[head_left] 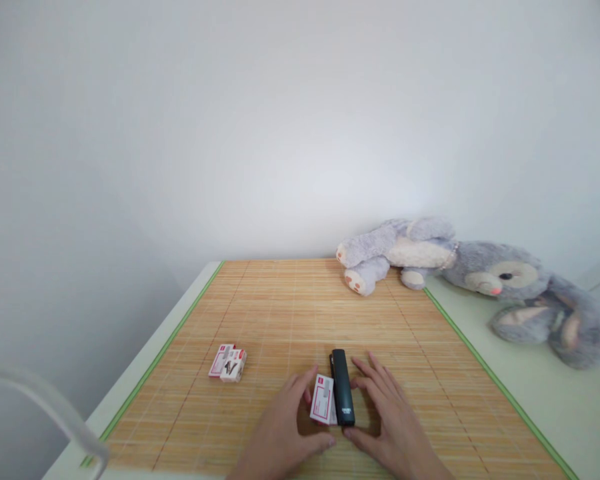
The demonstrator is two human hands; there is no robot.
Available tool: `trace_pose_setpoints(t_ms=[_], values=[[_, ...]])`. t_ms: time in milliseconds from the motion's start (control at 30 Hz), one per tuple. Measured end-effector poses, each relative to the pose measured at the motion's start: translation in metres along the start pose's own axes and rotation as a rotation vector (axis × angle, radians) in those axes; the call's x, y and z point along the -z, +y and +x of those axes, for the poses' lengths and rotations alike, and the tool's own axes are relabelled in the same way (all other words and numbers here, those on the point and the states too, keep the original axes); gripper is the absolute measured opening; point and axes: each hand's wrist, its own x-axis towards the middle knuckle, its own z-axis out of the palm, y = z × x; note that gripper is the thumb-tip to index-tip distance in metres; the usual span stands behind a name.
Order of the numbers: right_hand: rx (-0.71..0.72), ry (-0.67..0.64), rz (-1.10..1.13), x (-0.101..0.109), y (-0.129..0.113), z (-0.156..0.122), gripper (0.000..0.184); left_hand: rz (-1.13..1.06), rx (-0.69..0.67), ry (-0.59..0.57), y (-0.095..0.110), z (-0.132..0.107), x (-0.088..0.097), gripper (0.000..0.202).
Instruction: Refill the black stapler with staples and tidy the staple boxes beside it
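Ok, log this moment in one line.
left hand: open, beside white-pink box | right hand: open, beside black stapler | plush rabbit: lying down

A grey plush (465,261) lies across the mat (290,300) and table (565,400), near the wall (280,133); a white band (55,408) curves lower left.

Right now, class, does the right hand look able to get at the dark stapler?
Probably yes: the right hand curves beside the dark stapler, with nothing visible between them; the white-and-pink box lies on the stapler's other side.
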Motion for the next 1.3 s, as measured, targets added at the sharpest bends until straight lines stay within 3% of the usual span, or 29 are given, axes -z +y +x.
trace_pose_setpoints(t_ms=[167, 300, 500, 700, 800, 867, 900, 933, 1000, 1033, 1100, 1200, 1300], values=[[0.015, -0.023, 0.034, 0.002, 0.0, 0.0, 0.046, 0.115, -0.062, 0.034, 0.009, 0.01, 0.008, 0.056], [0.013, -0.038, 0.045, 0.004, -0.001, 0.0, 0.042, 0.191, -0.108, 0.092, 0.013, 0.015, 0.0, 0.053], [0.003, -0.063, 0.037, 0.007, -0.004, 0.002, 0.032, 0.215, -0.198, 0.048, 0.016, 0.021, -0.001, 0.05], [-0.002, -0.073, 0.052, 0.009, -0.005, 0.001, 0.032, 0.225, -0.198, 0.022, 0.012, 0.027, -0.006, 0.059], [-0.002, -0.067, 0.059, 0.007, -0.004, 0.0, 0.035, 0.207, -0.147, 0.025, 0.007, 0.019, -0.004, 0.11], [-0.001, -0.064, 0.062, 0.007, -0.003, 0.0, 0.037, 0.193, -0.111, 0.096, 0.003, 0.008, 0.009, 0.135], [-0.001, -0.061, 0.063, 0.007, -0.003, 0.0, 0.038, 0.201, -0.1, 0.154, 0.0, 0.002, 0.02, 0.131], [0.0, -0.06, 0.063, 0.007, -0.003, 0.0, 0.039, 0.221, -0.095, 0.221, -0.005, -0.003, 0.034, 0.116], [0.002, -0.057, 0.064, 0.007, -0.003, 0.0, 0.042, 0.292, -0.098, 0.379, -0.023, -0.013, 0.071, 0.068], [0.002, -0.055, 0.065, 0.007, -0.003, 0.0, 0.043, 0.318, -0.105, 0.443, -0.037, -0.017, 0.092, 0.054], [0.001, -0.053, 0.067, 0.007, -0.003, 0.001, 0.045, 0.366, -0.101, 0.51, -0.069, -0.022, 0.13, 0.045], [0.004, -0.049, 0.068, 0.006, -0.002, 0.001, 0.044, 0.504, -0.02, 0.443, -0.118, -0.025, 0.163, 0.056], [0.009, -0.044, 0.066, 0.005, -0.002, 0.001, 0.044, 0.646, 0.051, 0.381, -0.147, -0.023, 0.165, 0.066]])
